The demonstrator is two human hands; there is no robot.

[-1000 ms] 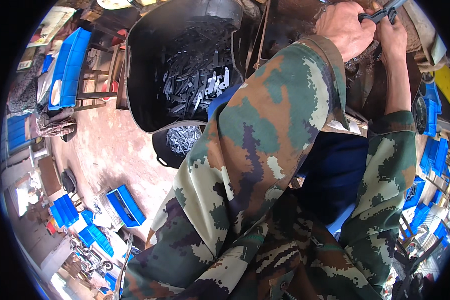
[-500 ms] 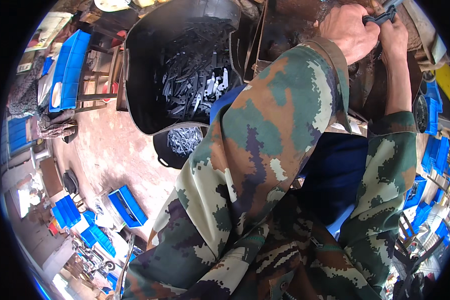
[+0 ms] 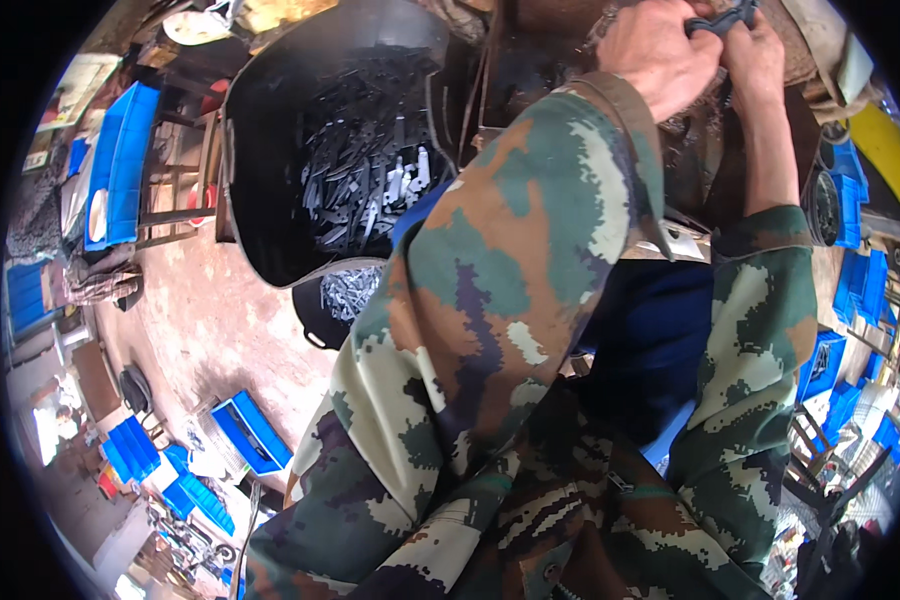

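At the top edge, over a dark, grimy work surface, my hands work close together. My left hand, fingers curled, grips a dark grey metal piece, whose exact kind I cannot make out. My right hand closes on the same piece from the other side, thumb near the left hand's fingers. Left of my arm stands a big black tub with many flat, blade-like metal parts in it. Below it, a smaller black container holds shiny small metal pieces.
A long blue bin rests by a wooden stand at the left. Another blue bin lies on the pale floor. More blue bins and a yellow object are at the right.
The view has shifted, so my arms and hands appear slightly left and the dark piece closer to the top edge. Both hands keep their hold on it.
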